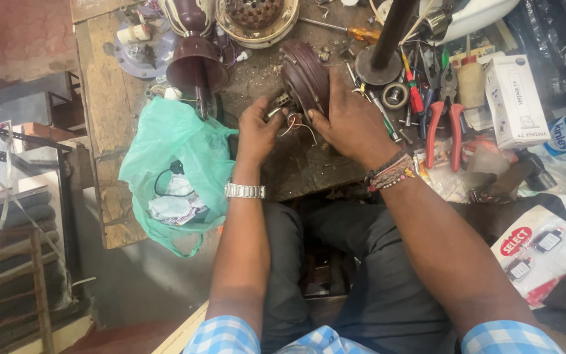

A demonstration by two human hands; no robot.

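A dark maroon round motor housing (304, 75) stands on edge on the worn wooden workbench (109, 124). My right hand (348, 121) is cupped against its lower right side and holds it upright. My left hand (260, 128) pinches the thin wires (294, 124) that come out at the housing's base, next to a small metal part. A metal watch sits on my left wrist and beaded bands on my right.
A green plastic bag (171, 170) with papers hangs at the bench's left edge. A maroon fan base (194, 62) and a round grille part (257, 19) lie behind. Red-handled pliers (443, 128), screwdrivers (342, 29), a white box (515, 98) and a black pole (388, 39) crowd the right.
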